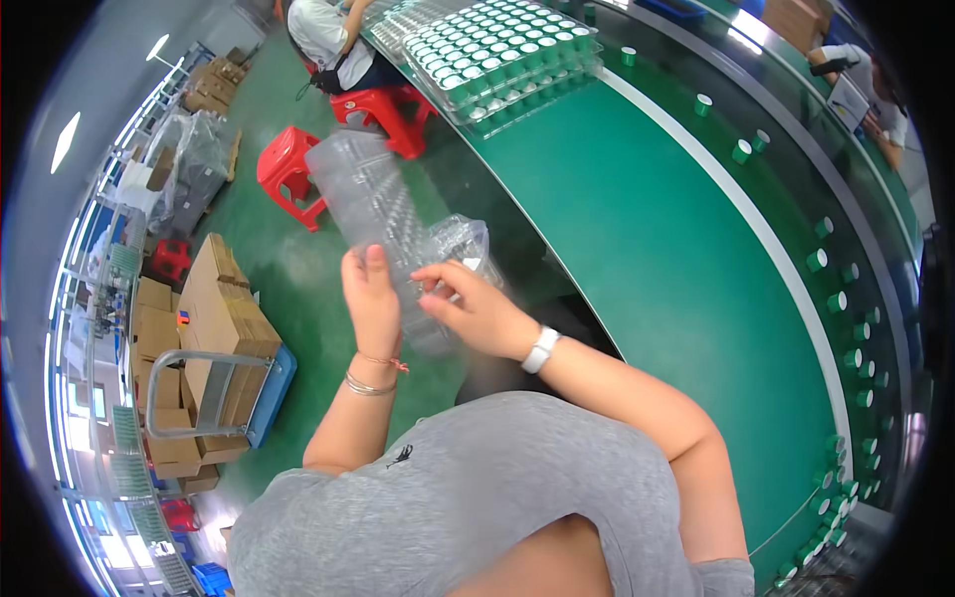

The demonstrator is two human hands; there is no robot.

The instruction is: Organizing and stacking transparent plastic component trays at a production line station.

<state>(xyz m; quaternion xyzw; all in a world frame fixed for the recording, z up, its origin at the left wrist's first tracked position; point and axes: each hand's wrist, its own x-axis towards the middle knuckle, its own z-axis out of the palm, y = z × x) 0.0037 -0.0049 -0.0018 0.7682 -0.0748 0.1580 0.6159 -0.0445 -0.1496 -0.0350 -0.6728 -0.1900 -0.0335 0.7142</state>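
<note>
A clear plastic tray [370,194] with moulded pockets, smeared by motion, is held upright and tilted in front of me, beside the table edge. My left hand [371,297] grips its left side, thumb raised. My right hand [479,310] has curled fingers and thumb at the tray's right side, seemingly pinching its edge. Behind my right hand is crumpled clear plastic [461,244], partly hidden. On the far table, clear trays filled with green, white-topped containers [502,50] are stacked.
A green tabletop [637,229] lies to my right, bordered by a curved conveyor [786,149] carrying more green containers. Red stools [288,174] stand ahead, near a seated person [333,45]. To my left, a blue trolley [269,398] carries flattened cartons [224,308].
</note>
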